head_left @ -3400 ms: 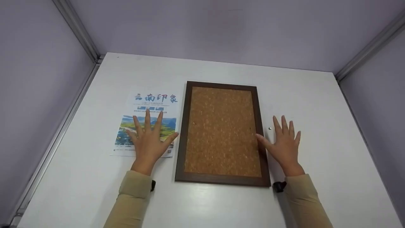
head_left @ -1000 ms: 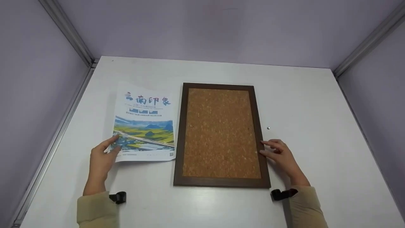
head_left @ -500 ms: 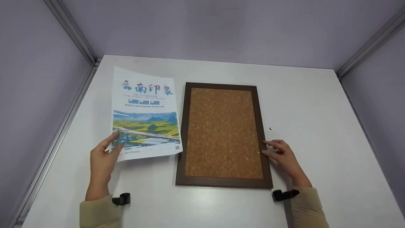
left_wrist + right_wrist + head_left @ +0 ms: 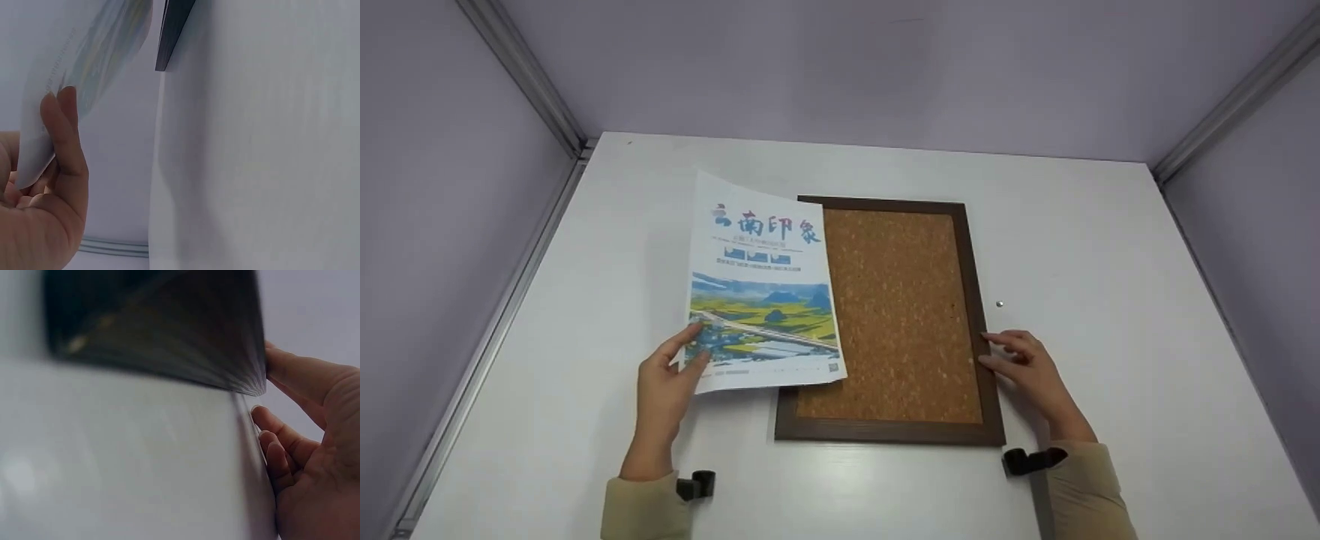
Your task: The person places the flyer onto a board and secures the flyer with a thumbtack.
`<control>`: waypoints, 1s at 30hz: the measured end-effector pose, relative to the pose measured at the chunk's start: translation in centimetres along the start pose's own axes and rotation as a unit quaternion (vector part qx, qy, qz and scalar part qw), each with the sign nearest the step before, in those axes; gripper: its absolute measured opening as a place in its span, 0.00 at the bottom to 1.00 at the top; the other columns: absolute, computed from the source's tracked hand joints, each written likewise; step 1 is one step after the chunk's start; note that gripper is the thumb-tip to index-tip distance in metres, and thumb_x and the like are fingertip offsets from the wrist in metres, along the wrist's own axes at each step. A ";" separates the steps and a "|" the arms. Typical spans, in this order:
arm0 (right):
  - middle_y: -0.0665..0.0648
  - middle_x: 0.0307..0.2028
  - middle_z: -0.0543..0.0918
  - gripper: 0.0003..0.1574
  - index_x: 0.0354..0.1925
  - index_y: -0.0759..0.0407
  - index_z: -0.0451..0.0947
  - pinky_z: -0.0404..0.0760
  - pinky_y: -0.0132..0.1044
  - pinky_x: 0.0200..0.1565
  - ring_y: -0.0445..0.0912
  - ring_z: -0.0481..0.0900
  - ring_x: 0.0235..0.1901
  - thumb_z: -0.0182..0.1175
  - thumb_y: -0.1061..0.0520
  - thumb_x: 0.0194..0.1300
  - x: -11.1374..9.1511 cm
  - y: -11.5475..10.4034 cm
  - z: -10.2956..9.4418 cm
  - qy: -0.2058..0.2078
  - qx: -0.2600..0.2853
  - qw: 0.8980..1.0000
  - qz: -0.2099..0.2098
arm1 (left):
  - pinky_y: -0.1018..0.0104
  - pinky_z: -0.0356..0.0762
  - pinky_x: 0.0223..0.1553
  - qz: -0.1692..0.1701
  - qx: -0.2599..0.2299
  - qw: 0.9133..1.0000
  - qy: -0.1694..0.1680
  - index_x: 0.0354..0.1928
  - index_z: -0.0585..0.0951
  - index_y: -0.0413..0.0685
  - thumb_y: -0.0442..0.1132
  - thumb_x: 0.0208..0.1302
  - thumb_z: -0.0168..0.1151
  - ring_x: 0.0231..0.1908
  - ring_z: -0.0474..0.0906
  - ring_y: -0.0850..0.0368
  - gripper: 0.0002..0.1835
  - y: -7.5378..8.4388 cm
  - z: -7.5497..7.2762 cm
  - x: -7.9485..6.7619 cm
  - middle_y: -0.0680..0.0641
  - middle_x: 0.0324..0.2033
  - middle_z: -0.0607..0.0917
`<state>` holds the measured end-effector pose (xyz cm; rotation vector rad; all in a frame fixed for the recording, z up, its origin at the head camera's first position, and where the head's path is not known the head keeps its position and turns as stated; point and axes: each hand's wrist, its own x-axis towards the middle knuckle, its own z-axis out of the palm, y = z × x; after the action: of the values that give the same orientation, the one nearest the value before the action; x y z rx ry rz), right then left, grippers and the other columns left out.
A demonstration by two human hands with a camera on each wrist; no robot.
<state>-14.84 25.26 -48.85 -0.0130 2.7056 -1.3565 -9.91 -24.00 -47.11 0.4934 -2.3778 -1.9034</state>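
Note:
My left hand (image 4: 664, 386) pinches the lower left edge of a poster (image 4: 761, 307), a white sheet with Chinese lettering above a colourful landscape. The sheet is raised and slightly bent, and it covers the left side of a cork board (image 4: 904, 315) in this view. This board has a dark brown frame and lies on the white table. In the left wrist view, the poster (image 4: 104, 53) passes between thumb and fingers. My right hand (image 4: 1027, 371) touches the board's right edge with its fingertips. The right wrist view shows the frame's edge (image 4: 197, 332) against one finger.
A small shiny metal piece (image 4: 1000, 304) lies on the table (image 4: 1072, 247) right of the board. Pale purple panels (image 4: 870, 82) with metal posts (image 4: 540, 82) enclose the table at the back and sides. Each wrist carries a black device (image 4: 701, 485).
From lying flat under my spread left hand, the poster has been picked up by its left edge, raised, then carried right over the board. My right hand has come to the board's right edge.

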 end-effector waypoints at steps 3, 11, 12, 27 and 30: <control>0.59 0.58 0.73 0.28 0.62 0.60 0.77 0.66 0.39 0.55 0.46 0.67 0.55 0.66 0.55 0.66 0.8 -0.7 0.8 -0.011 0.007 1.000 -0.004 | 0.39 0.51 0.72 0.002 -0.008 1.000 -0.004 0.66 0.75 0.42 0.31 0.69 0.59 0.74 0.57 0.44 0.23 0.0 0.3 -0.2 0.40 0.69 0.71; 0.61 0.57 0.76 0.30 0.63 0.59 0.76 0.67 0.29 0.54 0.43 0.68 0.52 0.68 0.54 0.64 2.9 -2.3 2.7 -0.028 0.009 0.999 -0.017 | 0.41 0.54 0.71 -0.003 -0.029 1.000 -0.001 0.64 0.76 0.40 0.30 0.66 0.61 0.73 0.60 0.44 0.23 0.2 0.9 -0.2 0.39 0.67 0.73; 0.60 0.57 0.76 0.31 0.63 0.59 0.76 0.67 0.29 0.53 0.43 0.68 0.52 0.68 0.53 0.64 3.1 -2.5 3.0 -0.030 0.008 0.999 -0.020 | 0.40 0.54 0.71 -0.004 -0.031 1.000 0.000 0.64 0.77 0.41 0.29 0.66 0.61 0.73 0.60 0.44 0.23 0.2 1.0 -0.2 0.39 0.67 0.74; 0.61 0.57 0.77 0.31 0.63 0.59 0.76 0.67 0.29 0.53 0.44 0.68 0.54 0.68 0.53 0.64 5.0 -5.3 5.8 -0.048 0.037 0.997 -0.041 | 0.44 0.57 0.71 0.028 -0.014 0.999 -0.015 0.63 0.77 0.38 0.30 0.65 0.63 0.71 0.62 0.41 0.24 1.6 -0.5 -0.1 0.37 0.65 0.75; 0.60 0.57 0.76 0.31 0.64 0.58 0.75 0.66 0.30 0.54 0.45 0.68 0.55 0.67 0.52 0.65 4.9 -5.7 5.9 -0.050 0.031 0.998 -0.038 | 0.44 0.57 0.71 0.032 -0.005 0.999 -0.027 0.63 0.77 0.39 0.31 0.65 0.64 0.71 0.62 0.40 0.24 1.6 -0.5 0.2 0.38 0.65 0.76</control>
<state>-19.35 16.84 -48.26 -0.1756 2.6048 -1.4207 -10.27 -24.24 -45.45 0.3644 -2.3855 -1.9240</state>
